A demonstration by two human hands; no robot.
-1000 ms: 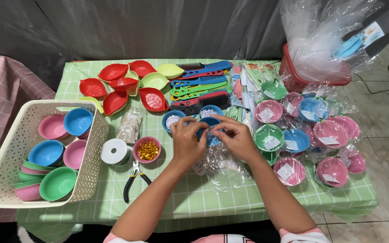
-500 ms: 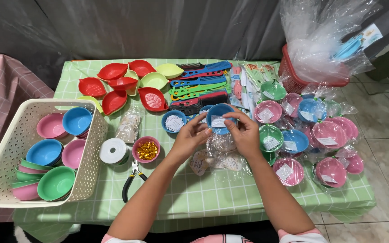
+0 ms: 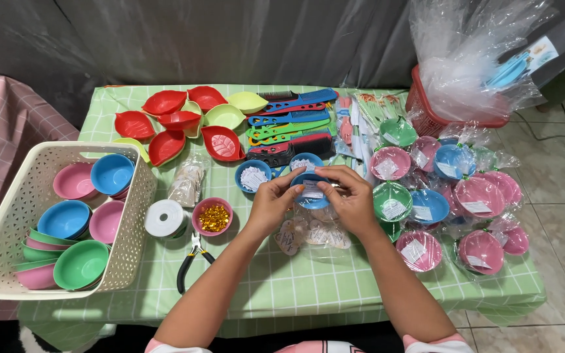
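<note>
A cream lattice basket [image 3: 140, 196] stood at the left edge of the green-checked counter [image 3: 308, 287], stacked with pink, blue and green bowls. Behind it lay a cluster of red and pale-green leaf-shaped dishes [image 3: 184, 124]. Just right of the basket sat a white ribbon spool [image 3: 165, 218], a small pink bowl of gold beads [image 3: 213, 216] and, nearer the person, black-handled pliers [image 3: 191, 261]. A small blue bowl holding white paper slips [image 3: 254, 176] stood just left of the hands, with coloured combs [image 3: 292, 124] fanned out behind it. At centre, the left hand [image 3: 271, 204] and the right hand [image 3: 352, 199] together gripped a blue bowl [image 3: 311, 191] from either side, fingers curled round its rim, a white paper tag showing inside it; the bowl was held just above the counter. Beneath the hands lay a clear bag of heart-shaped tags [image 3: 314, 234]. To the right, wrapped pink, blue and green bowls [image 3: 456, 196] crowded the counter, each with a white tag. At the far right corner a red basket [image 3: 426, 111] held a large clear plastic bag [image 3: 479, 59].
</note>
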